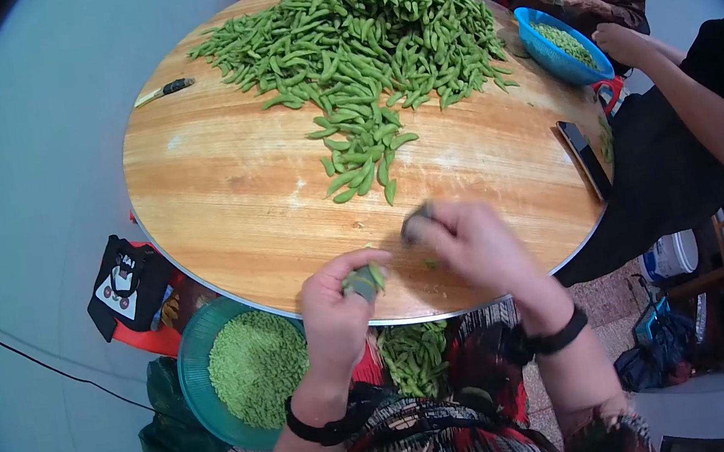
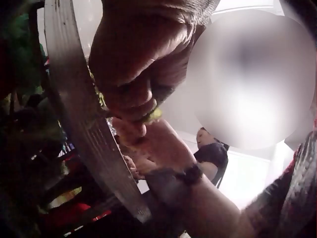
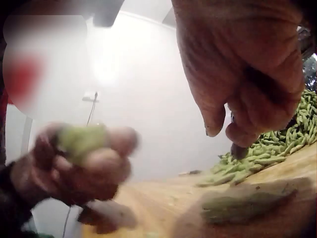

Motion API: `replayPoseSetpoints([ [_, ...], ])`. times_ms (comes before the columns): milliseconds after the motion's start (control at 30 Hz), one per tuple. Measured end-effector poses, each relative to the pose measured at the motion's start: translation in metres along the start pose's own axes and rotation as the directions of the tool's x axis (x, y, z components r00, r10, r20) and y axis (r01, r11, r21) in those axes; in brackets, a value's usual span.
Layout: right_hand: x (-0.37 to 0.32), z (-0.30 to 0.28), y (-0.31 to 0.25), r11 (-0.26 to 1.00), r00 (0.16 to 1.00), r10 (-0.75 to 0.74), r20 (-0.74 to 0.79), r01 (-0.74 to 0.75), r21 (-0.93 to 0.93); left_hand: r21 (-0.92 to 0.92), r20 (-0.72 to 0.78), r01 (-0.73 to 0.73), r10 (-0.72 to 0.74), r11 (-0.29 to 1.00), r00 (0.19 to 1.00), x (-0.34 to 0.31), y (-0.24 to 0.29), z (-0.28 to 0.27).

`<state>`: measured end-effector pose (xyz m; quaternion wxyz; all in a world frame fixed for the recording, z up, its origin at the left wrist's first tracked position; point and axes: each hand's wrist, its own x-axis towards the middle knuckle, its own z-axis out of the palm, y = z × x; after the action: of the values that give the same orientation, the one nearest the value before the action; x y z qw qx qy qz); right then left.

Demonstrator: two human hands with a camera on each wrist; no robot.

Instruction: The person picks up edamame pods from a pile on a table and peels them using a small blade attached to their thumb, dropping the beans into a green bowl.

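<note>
My left hand (image 1: 332,309) grips green bean pods (image 1: 377,277) just over the table's near edge; a grey-green covering shows on one finger. In the right wrist view, that left hand (image 3: 89,163) is blurred, the pods bunched between thumb and fingers. To its right, my right hand (image 1: 475,242) hovers over the wood, blurred, with a dark covering at a fingertip (image 3: 239,151). Its fingers bend loosely, and no pod shows between thumb and finger in the right wrist view. A large heap of pods (image 1: 390,28) spreads across the far table, trailing toward my hands.
The round wooden table (image 1: 217,182) bears a phone (image 1: 585,159) and a knife-like tool (image 1: 165,92). A teal basin (image 1: 194,379) of shelled beans stands below left. More pods (image 1: 416,357) lie below the edge. Other people sit at right by a blue bowl (image 1: 541,53) of beans.
</note>
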<state>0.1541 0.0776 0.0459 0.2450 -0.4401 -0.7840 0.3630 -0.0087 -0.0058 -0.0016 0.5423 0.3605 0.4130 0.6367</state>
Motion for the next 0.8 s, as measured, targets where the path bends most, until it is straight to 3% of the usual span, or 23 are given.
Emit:
replayPoseSetpoints([
  [33,0.013,-0.004,0.001,1.0,1.0,0.007,0.002,-0.007,0.001,0.057,0.046,0.107,-0.11,0.993,0.993,-0.003,0.006,0.006],
  [67,0.029,-0.007,0.004,0.978,0.995,-0.083,-0.057,0.07,-0.197,0.056,0.045,0.112,-0.115,0.992,0.992,-0.006,0.007,0.011],
  [100,0.04,-0.008,0.007,0.911,0.979,-0.182,-0.096,0.132,-0.39,0.238,0.187,0.018,-0.064,0.971,0.98,-0.01,0.006,0.015],
  [133,0.046,-0.004,0.009,0.913,0.979,-0.178,-0.096,0.128,-0.389,0.398,0.334,-0.102,-0.041,0.912,0.942,-0.012,0.006,0.017],
  [200,0.058,0.009,0.013,0.786,0.99,-0.14,-0.009,0.106,-0.609,0.384,0.347,-0.103,-0.04,0.918,0.937,-0.011,0.006,0.018],
  [267,0.064,0.017,0.021,0.741,0.992,-0.119,-0.039,0.063,-0.668,0.315,0.174,0.062,-0.122,0.947,0.977,-0.009,0.007,0.017],
  [300,0.062,0.015,0.022,0.748,0.993,-0.11,-0.052,0.048,-0.662,0.313,0.17,0.065,-0.123,0.948,0.978,-0.007,0.005,0.017],
  [367,0.054,0.008,0.022,0.758,0.993,-0.099,-0.065,0.033,-0.651,0.334,-0.029,-0.104,0.12,0.937,0.992,-0.002,0.0,0.015],
  [400,0.046,0.0,0.018,0.912,1.0,0.0,0.014,0.005,-0.411,0.334,-0.032,-0.101,0.118,0.937,0.992,0.0,0.002,0.017],
  [433,0.037,-0.004,0.015,0.988,0.99,0.075,0.117,-0.058,-0.142,0.468,0.01,-0.214,0.237,0.857,0.972,0.002,0.007,0.021],
  [467,0.026,-0.004,0.015,0.988,0.99,0.076,0.118,-0.059,-0.14,0.587,0.071,-0.318,0.344,0.744,0.936,0.003,0.009,0.022],
  [500,0.013,-0.002,0.015,0.968,0.972,0.124,0.198,-0.162,0.19,0.588,0.073,-0.316,0.34,0.744,0.937,0.002,0.008,0.023],
  [533,0.001,0.0,0.011,0.829,0.948,0.141,0.287,-0.271,0.489,0.601,0.124,-0.377,0.383,0.705,0.915,0.002,0.005,0.023],
  [600,-0.016,-0.001,0.002,0.859,0.943,0.151,0.296,-0.273,0.434,0.608,0.18,-0.437,0.421,0.663,0.889,0.004,0.0,0.024],
  [700,-0.033,-0.008,-0.009,0.847,0.923,0.186,0.336,-0.324,0.421,0.492,0.129,-0.465,0.467,0.736,0.875,0.002,-0.004,0.023],
  [733,-0.037,-0.008,-0.013,0.833,0.945,0.191,0.266,-0.299,0.466,0.251,0.02,-0.265,0.269,0.931,0.963,-0.001,-0.002,0.023],
  [767,-0.041,-0.006,-0.015,0.816,0.961,0.199,0.194,-0.272,0.51,-0.029,-0.026,-0.034,0.033,0.999,0.999,-0.003,-0.001,0.023],
  [800,-0.045,-0.006,-0.013,0.814,0.96,0.198,0.196,-0.272,0.512,-0.026,-0.028,-0.033,0.032,0.999,0.999,-0.005,-0.001,0.023],
])
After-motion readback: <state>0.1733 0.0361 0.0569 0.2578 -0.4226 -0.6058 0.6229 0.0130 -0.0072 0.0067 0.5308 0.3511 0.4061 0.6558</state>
